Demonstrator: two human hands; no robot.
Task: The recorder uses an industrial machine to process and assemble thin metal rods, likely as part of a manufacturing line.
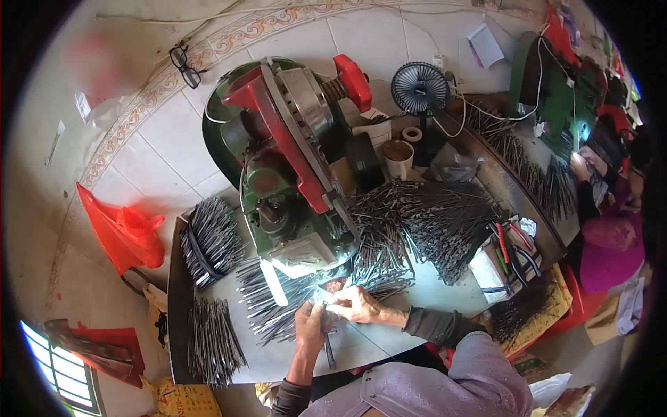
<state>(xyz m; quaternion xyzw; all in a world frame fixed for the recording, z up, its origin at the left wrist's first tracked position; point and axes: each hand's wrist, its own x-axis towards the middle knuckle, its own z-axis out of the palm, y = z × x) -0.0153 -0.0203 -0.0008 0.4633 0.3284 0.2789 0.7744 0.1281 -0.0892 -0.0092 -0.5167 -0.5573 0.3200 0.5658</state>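
The left hand (pixel 310 321) pinched a slim dark rod (pixel 330 354) over the worktop (pixel 445 295), just before the green-and-red machine (pixel 296 149); the right hand (pixel 358 306) met it, its grip unclear. A steady pinch, fingertips clear of the machine, likely served best.

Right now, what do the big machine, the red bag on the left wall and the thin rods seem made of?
Big machine: probably metal, painted green and red, with bare shiny grey parts.
Red bag: likely thin plastic, glossy and creased.
Thin rods: perhaps metal, dark with glinting streaks; coating unclear.
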